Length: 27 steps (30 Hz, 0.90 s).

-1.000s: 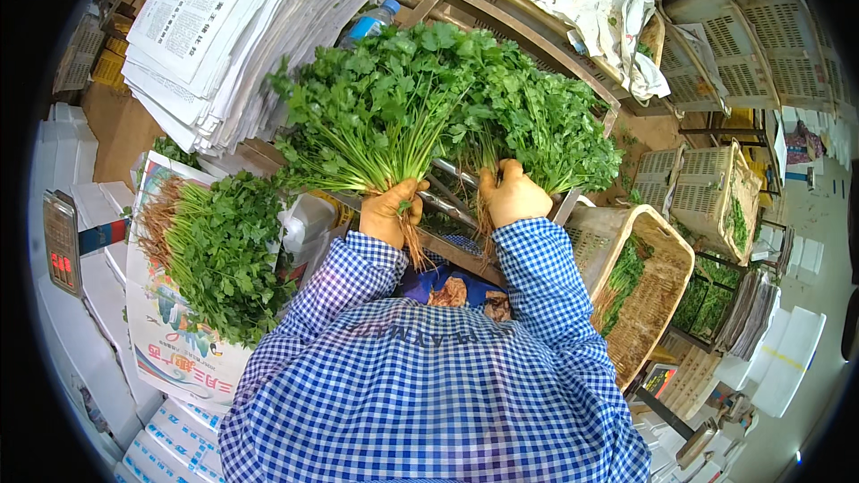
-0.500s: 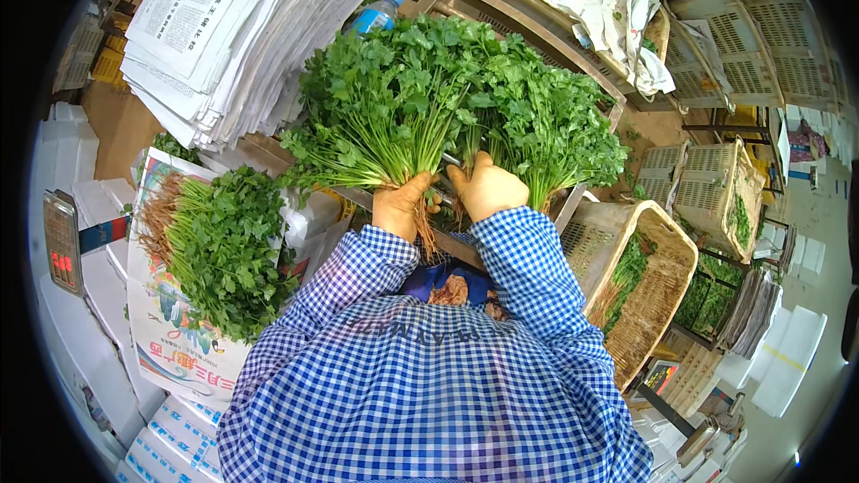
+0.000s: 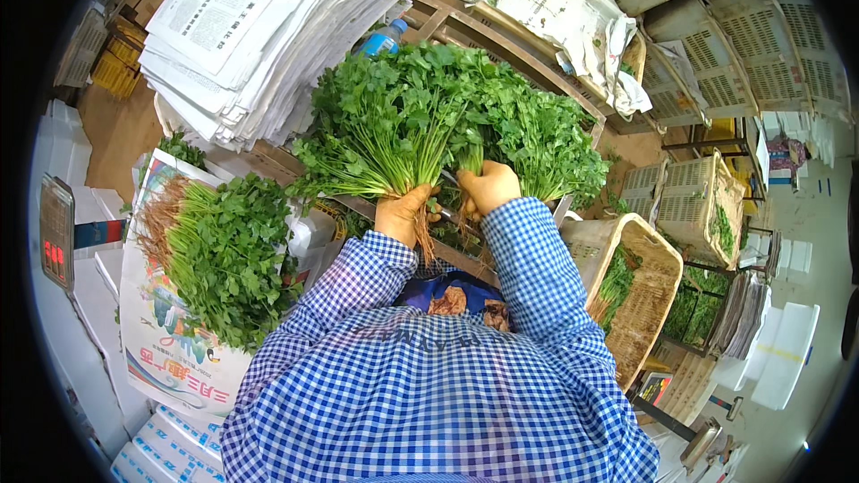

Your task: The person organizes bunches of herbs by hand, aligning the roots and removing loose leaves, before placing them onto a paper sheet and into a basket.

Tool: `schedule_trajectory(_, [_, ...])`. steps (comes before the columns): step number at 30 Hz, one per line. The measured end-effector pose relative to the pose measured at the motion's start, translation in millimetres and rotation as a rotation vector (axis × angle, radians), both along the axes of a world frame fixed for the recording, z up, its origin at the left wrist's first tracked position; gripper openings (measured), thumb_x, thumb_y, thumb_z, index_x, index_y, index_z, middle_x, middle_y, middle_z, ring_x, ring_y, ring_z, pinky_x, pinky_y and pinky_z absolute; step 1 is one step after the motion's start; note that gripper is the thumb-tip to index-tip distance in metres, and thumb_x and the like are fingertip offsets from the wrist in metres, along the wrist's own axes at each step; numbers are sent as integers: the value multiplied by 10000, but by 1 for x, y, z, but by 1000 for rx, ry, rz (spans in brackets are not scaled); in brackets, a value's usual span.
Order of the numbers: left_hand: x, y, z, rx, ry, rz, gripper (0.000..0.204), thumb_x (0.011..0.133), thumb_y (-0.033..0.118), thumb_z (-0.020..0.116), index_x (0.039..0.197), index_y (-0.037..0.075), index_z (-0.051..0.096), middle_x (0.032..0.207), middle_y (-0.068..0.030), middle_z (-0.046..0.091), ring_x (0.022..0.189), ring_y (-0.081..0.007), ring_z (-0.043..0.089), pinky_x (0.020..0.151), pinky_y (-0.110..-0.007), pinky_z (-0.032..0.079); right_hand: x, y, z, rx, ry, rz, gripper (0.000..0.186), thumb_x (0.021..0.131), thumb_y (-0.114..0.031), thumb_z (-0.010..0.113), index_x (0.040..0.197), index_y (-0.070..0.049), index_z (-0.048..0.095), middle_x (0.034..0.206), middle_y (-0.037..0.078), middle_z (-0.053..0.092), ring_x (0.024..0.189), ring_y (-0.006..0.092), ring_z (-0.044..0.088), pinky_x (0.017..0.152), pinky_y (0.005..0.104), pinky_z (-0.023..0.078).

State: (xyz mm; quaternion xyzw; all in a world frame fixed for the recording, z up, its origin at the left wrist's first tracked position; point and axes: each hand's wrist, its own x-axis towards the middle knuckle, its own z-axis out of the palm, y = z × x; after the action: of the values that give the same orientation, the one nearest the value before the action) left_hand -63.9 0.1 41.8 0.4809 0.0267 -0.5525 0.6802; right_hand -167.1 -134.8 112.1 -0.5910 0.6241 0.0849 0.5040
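My left hand (image 3: 401, 216) is closed around the lower stems of a thick bunch of coriander (image 3: 385, 139), whose brown roots hang below my fingers. Close to its right, my right hand (image 3: 492, 188) grips a small tuft of coriander stems (image 3: 470, 157), leaves pointing away from me. More coriander (image 3: 550, 139) lies heaped just beyond and to the right of that hand, on a metal-framed stand (image 3: 577, 94). At my left, another coriander bunch (image 3: 231, 255) rests on a printed paper sheet (image 3: 165, 362), its roots toward the left.
A tall newspaper stack (image 3: 268, 36) rises at the far left, with a blue-capped bottle (image 3: 383, 38) beside it. A plastic crate (image 3: 658, 273) with greens stands at my right. Digital scales (image 3: 58, 233) sit at the left edge. Further crates (image 3: 716, 206) stand on the right.
My right hand has shifted slightly, and the small tuft in it now shows more plainly. The left hand keeps its hold on the bunch. The whole view has turned a little.
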Motion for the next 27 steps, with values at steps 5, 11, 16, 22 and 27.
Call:
schedule_trajectory(5, [-1,9,-14,-62,61,-65,324,859,169,756,1110,-11,658,1009,-111,709,794,-199,656,618,-295,543,-10,33,14,143,-223,-101,264,937,-212,648,973,50,633,598,66,623,383,111,496,347,254,408])
schedule_trajectory(11, [-13,14,-10,10,40,-141,382,852,241,774,1109,-16,659,1014,-106,696,817,-213,649,637,-312,527,-13,45,-7,166,-149,-5,361,953,-253,626,1106,73,590,649,103,649,442,148,554,407,282,460])
schedule_trajectory(16, [-5,14,-13,-135,264,-202,411,862,243,762,1136,-37,632,1036,-153,691,879,-241,656,735,-373,567,-34,60,-14,260,-485,-207,386,966,-236,609,1217,43,520,714,104,653,542,154,599,496,282,506])
schedule_trajectory(22, [-6,14,-10,-43,242,-192,457,837,234,784,1142,-62,618,1045,-175,693,914,-267,670,765,-392,582,-50,74,-23,355,-627,-395,249,999,-164,544,1163,22,572,638,49,622,530,164,603,498,273,511])
schedule_trajectory(27, [-9,11,-5,-15,110,-221,491,772,242,841,1113,-56,651,1058,-153,704,933,-255,668,808,-368,565,-34,88,-42,-552,-85,260,262,954,-229,564,1083,-5,605,712,155,684,590,294,669,528,400,527])
